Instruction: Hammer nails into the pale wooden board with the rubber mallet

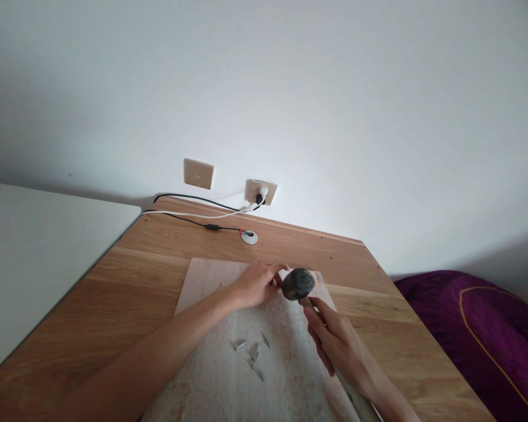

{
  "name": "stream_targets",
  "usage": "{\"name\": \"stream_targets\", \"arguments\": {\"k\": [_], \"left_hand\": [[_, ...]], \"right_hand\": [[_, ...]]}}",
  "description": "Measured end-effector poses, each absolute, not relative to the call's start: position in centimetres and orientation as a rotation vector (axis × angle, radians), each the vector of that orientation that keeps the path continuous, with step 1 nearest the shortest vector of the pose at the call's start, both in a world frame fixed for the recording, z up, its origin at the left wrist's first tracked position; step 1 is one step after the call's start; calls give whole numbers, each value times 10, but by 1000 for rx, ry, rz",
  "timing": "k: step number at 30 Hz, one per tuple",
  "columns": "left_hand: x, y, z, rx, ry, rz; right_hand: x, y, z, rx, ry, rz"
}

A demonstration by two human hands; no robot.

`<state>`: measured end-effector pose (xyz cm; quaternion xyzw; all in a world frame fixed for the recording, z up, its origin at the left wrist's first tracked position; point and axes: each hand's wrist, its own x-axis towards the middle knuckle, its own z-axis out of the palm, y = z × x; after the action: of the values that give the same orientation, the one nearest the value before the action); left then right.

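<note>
My right hand [332, 334] is wrapped round the handle of a hammer [298, 285] with a dark, rounded head, raised over the far part of a pale wooden board [215, 328]. Just left of the hammer head, my left hand [259, 283] rests low over the board with thumb and fingers drawn together. The hammer head partly hides the fingertips, so what they pinch cannot be made out. Several small silvery nails [255, 353] lie scattered on the board, nearer to me than my left hand.
The board lies on a wooden desk [361, 305] against a white wall. Black and white cables [193, 213] run across the back to a wall socket [261, 192], beside a cable grommet [249, 237]. A white surface [48, 252] adjoins at left; purple fabric [440, 316] lies at right.
</note>
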<state>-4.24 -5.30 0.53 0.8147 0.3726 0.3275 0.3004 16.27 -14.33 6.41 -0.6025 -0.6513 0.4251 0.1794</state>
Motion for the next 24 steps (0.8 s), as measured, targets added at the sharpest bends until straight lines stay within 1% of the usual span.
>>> {"name": "stream_targets", "arguments": {"k": [13,24], "left_hand": [[-42,-52,0,2156,986,879],[-41,-51,0,2164,979,894]], "right_hand": [[166,-140,62,-1701,-1827,1231],[168,-144,64,-1713,-1822,1184]]}}
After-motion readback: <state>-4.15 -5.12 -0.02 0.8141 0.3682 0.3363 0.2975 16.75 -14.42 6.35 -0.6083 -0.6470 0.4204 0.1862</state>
